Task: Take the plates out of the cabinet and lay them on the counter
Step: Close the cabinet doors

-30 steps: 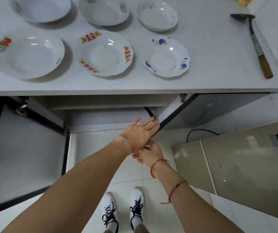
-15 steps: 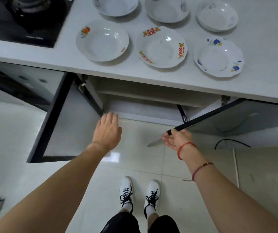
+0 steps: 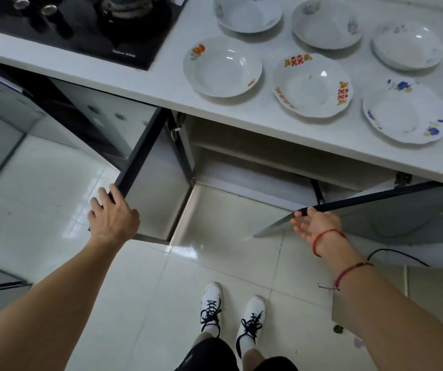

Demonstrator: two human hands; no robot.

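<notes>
**Both hands at the doors, six plates up on the counter**

Left fingers (image 3: 113, 192) are hooked over the dark outer edge of the left door (image 3: 150, 183). That is a real grip from the left hand (image 3: 113, 218), right at the door's free corner. Over on the other side, the right fingers (image 3: 299, 223) lie loose and nearly straight, palm turned up, holding nothing, with one tip just touching the dark edge of the right door (image 3: 389, 210). The right hand (image 3: 315, 223) has a red cord at the wrist and another further up the forearm.

Both doors stand swung wide, and between them the cabinet (image 3: 241, 180) shows a pale shelf and base. Now the plates (image 3: 223, 66): six of them, all on the white counter (image 3: 161, 84) directly above, in two rows of three, none touching. Front row from the left shows an orange flower print, a red pattern, then blue flowers on a scalloped rim. Left of them a black stove (image 3: 81, 25) sits in the counter. Down below are white shoes (image 3: 211, 306) with black laces on glossy floor tiles (image 3: 134, 290).
</notes>
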